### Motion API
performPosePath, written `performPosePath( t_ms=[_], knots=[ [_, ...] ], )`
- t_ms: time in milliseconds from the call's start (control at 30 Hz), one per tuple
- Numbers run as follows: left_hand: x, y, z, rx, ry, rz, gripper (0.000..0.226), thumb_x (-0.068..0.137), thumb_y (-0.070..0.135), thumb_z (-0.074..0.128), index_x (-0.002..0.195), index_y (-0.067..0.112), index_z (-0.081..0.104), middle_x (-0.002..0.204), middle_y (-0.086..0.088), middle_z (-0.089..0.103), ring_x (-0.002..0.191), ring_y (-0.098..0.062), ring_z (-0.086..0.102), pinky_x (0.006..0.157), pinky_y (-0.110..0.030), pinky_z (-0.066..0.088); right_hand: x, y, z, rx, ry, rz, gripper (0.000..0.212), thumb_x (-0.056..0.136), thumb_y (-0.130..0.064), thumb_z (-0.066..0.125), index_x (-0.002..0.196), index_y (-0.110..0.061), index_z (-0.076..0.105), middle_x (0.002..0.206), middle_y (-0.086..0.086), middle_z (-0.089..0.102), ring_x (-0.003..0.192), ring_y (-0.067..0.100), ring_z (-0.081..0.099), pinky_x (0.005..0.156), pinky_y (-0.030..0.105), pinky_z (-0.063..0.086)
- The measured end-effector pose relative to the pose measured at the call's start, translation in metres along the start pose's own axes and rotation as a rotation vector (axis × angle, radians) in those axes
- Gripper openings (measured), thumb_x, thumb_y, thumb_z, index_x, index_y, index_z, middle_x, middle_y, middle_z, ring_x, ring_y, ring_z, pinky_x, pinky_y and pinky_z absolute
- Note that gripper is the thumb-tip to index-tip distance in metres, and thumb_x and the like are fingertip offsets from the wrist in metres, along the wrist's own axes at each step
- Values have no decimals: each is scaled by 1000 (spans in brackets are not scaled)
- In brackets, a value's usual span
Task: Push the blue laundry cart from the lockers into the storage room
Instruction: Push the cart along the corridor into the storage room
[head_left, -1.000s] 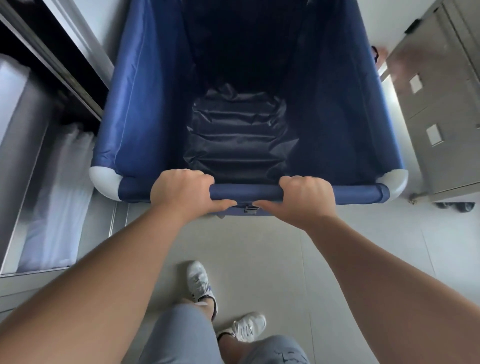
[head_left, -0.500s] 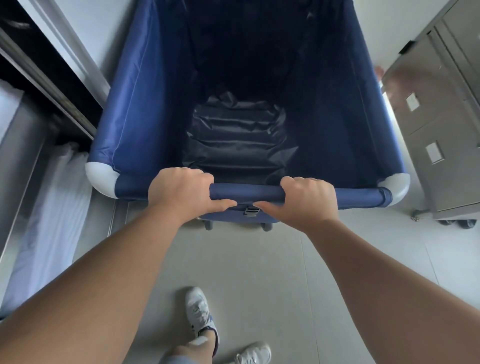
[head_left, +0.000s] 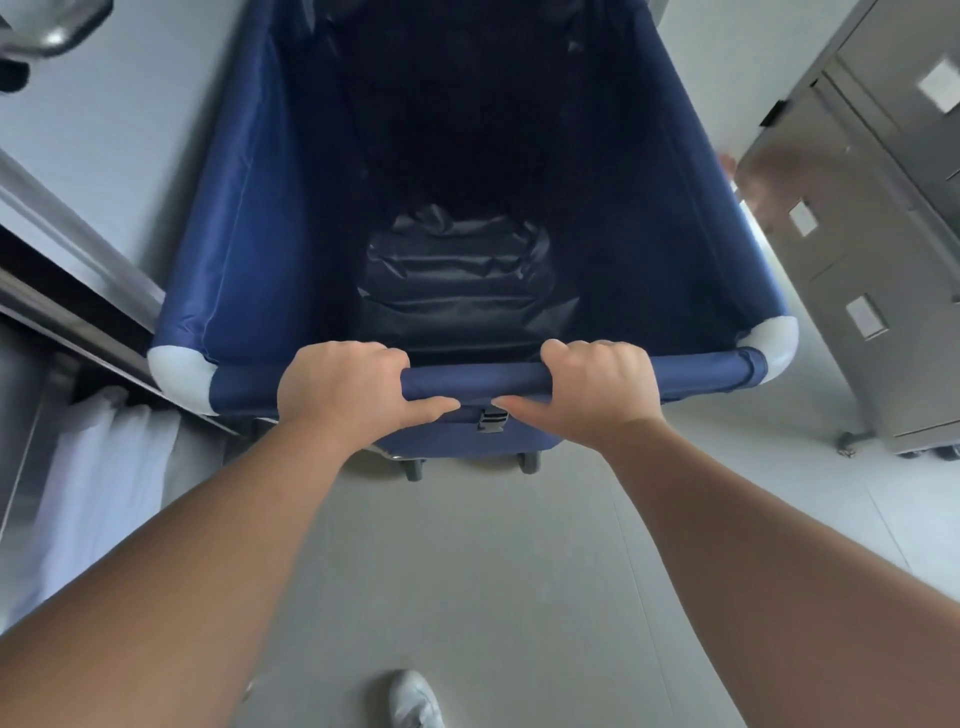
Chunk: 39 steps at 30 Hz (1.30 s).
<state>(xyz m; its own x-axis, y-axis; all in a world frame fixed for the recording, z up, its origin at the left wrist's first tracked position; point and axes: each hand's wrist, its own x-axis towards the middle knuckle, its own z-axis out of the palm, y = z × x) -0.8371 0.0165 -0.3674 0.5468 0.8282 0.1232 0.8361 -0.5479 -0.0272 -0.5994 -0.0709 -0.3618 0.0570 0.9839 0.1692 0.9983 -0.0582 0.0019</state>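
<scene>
We had both arms stretched straight forward and down, bare to the elbow. Our left hand (head_left: 343, 387) was curled over the near rail (head_left: 472, 379) of the blue laundry cart (head_left: 234, 234), fingers wrapped over the top and the thumb lying along the rail's near side, pointing inward. Our right hand (head_left: 597, 389) gripped the same rail just beside it in a mirrored hold, its thumb tip pointing toward the left thumb, the two apart with a small black buckle (head_left: 492, 419) below the gap.

The cart stood directly in front of us on the pale, smooth tiled floor (head_left: 467, 571). Its walls were slick blue woven fabric, sleeved as a padded tube around the rail, with rounded white plastic caps (head_left: 179, 374) at the two near corners. Deep inside, the bottom was a darker, glossy, wrinkled sheet (head_left: 457, 280). Two small castors (head_left: 415, 467) showed under the near edge.

To the right stood brushed grey metal lockers (head_left: 857, 270) with flat doors and small pale labels, well apart from the cart. To the left ran a metal frame (head_left: 78, 244) close beside the cart's corner, with white folded cloth (head_left: 98, 493) below it. One white shoe (head_left: 415, 699) showed at the bottom edge.
</scene>
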Motion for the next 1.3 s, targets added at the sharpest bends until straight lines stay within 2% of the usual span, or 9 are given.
performPosePath(
  t_ms=[400, 533, 767, 933, 1133, 1300],
  knots=[
    [96, -40, 17, 22, 30, 29, 72, 63, 94, 21, 61, 30, 54, 54, 10, 48, 48, -15, 49, 45, -23, 25, 97, 13, 20, 2, 12, 18, 67, 67, -86, 35, 59, -21, 37, 43, -9, 36, 36, 15, 34, 43, 23, 16],
    [136, -53, 18, 23, 25, 25, 69, 63, 93, 22, 59, 30, 49, 52, 10, 45, 47, -15, 45, 45, -24, 20, 139, 22, 26, -8, 2, 6, 67, 69, -87, 32, 60, -21, 40, 44, -9, 38, 36, 14, 35, 42, 23, 18],
    [219, -69, 28, 22, 0, 8, 71, 63, 94, 19, 60, 30, 48, 55, 10, 47, 49, -13, 47, 46, -26, 25, 220, 50, 37, 31, 10, -17, 65, 71, -84, 32, 58, -21, 31, 42, -9, 30, 35, 10, 23, 43, 23, 13],
    [281, -76, 33, 17, 34, 10, 73, 63, 92, 17, 59, 27, 50, 53, 9, 46, 48, -17, 46, 46, -27, 27, 280, 75, 47, 18, 9, -30, 64, 71, -85, 29, 59, -22, 24, 44, -8, 32, 36, 13, 29, 43, 25, 16],
    [360, -93, 43, 24, 46, 11, 67, 62, 91, 20, 54, 27, 38, 48, 9, 37, 43, -16, 40, 45, -24, 22, 358, 101, 64, 15, 33, -42, 67, 71, -85, 31, 59, -19, 31, 44, -7, 29, 35, 16, 30, 42, 25, 17],
    [434, -114, 54, 30, 33, 4, 70, 61, 93, 18, 56, 26, 39, 51, 8, 41, 44, -13, 39, 46, -25, 20, 432, 121, 80, 3, 50, -36, 68, 71, -86, 34, 58, -19, 31, 42, -7, 32, 34, 13, 26, 43, 22, 14]
  ],
)
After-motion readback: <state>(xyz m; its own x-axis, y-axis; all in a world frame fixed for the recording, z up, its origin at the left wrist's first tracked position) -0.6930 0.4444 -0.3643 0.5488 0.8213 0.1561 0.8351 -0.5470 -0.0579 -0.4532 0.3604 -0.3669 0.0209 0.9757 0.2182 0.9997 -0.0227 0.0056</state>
